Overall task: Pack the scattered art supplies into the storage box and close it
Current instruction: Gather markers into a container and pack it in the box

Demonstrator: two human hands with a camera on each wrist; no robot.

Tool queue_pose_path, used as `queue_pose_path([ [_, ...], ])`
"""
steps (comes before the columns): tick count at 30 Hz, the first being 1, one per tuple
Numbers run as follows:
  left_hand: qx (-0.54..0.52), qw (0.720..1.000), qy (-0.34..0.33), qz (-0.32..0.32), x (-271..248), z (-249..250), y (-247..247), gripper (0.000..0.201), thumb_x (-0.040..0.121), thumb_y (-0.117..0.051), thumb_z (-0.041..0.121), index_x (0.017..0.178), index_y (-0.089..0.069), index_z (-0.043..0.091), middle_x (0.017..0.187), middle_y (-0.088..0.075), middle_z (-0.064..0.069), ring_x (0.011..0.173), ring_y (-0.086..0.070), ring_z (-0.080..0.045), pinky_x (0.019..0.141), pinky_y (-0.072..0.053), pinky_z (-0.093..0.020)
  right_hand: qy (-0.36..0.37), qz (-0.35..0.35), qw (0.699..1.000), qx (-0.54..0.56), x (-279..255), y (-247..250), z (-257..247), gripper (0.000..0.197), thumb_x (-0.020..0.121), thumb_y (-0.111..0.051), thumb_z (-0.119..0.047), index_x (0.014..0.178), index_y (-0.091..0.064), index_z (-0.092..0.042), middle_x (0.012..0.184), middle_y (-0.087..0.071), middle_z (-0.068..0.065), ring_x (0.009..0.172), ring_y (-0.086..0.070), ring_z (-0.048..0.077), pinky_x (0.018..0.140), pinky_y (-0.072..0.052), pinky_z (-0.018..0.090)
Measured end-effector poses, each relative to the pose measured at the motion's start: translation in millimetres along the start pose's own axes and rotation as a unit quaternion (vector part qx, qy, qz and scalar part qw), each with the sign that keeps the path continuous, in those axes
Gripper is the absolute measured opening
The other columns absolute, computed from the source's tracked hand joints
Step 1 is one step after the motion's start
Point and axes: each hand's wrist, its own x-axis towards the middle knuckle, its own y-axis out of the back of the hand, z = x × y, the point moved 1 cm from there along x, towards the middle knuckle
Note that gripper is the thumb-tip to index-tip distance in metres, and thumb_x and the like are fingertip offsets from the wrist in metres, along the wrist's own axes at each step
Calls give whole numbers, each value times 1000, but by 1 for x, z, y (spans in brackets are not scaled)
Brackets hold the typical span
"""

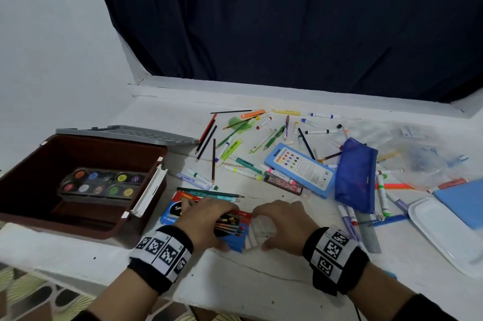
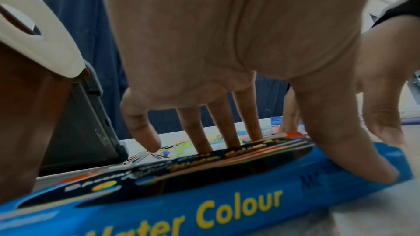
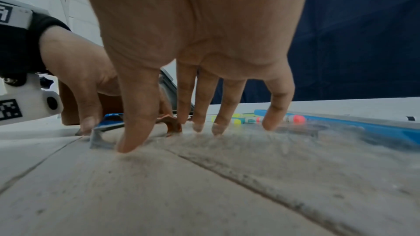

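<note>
A brown storage box (image 1: 78, 145) stands open at the left with a paint palette (image 1: 102, 185) inside and its grey lid (image 1: 125, 132) hinged back. My left hand (image 1: 206, 221) grips a blue water colour box (image 1: 235, 239) lying flat just right of it. In the left wrist view the left hand (image 2: 288, 159) has its thumb on the near side of the water colour box (image 2: 227, 209) and its fingers over the far edge. My right hand (image 1: 264, 229) arches beside that box's right end. Its straight fingertips (image 3: 216, 128) touch the table over a whitish patch I cannot identify.
Pens, markers and pencils (image 1: 235, 153) lie scattered behind the hands. Further right are a light blue pencil case (image 1: 300, 169), a blue mesh pouch (image 1: 355, 174), a ruler (image 1: 368, 232), a white tray (image 1: 444, 232) and clear plastic bags (image 1: 418, 151). The table's front edge runs just below my wrists.
</note>
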Motion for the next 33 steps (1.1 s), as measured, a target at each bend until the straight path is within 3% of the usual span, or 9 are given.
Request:
queue_pose_path([
  [5,-12,1000,5,-3,3,0,2,72,65,-80,58,127,-46,46,125,-56,22,121,-46,-9,104,-32,-50,-37,19,999,14,1,-3,1,64,77,-70,-56,132,-45,-38,135,-50,-13,126,-43,14,104,-31,45],
  [11,5,999,29,14,4,7,2,76,70,-79,55,135,-41,46,132,-53,20,125,-43,-12,101,-27,-45,-51,33,998,5,2,-4,-3,60,75,-69,-57,127,-46,-37,124,-55,-12,117,-47,14,100,-34,46],
  [17,-1,999,40,-1,1,11,6,77,73,-79,51,139,-40,43,138,-51,18,131,-40,-13,110,-23,-48,-53,20,998,20,1,-4,-3,55,75,-70,-56,121,-48,-36,124,-54,-14,117,-46,12,100,-33,46],
  [26,-2,999,40,-1,2,13,4,72,71,-80,53,131,-42,45,131,-53,21,127,-42,-12,109,-24,-50,-55,21,998,37,-4,-1,-3,60,74,-72,-56,124,-46,-37,121,-56,-14,115,-47,13,100,-33,46],
  [33,-82,996,14,10,-3,9,4,68,71,-70,66,131,-46,46,125,-53,24,119,-48,-4,106,-31,-47,-60,33,996,60,-16,12,-2,73,70,-77,-57,130,-43,-36,139,-49,-13,126,-46,14,104,-30,44],
])
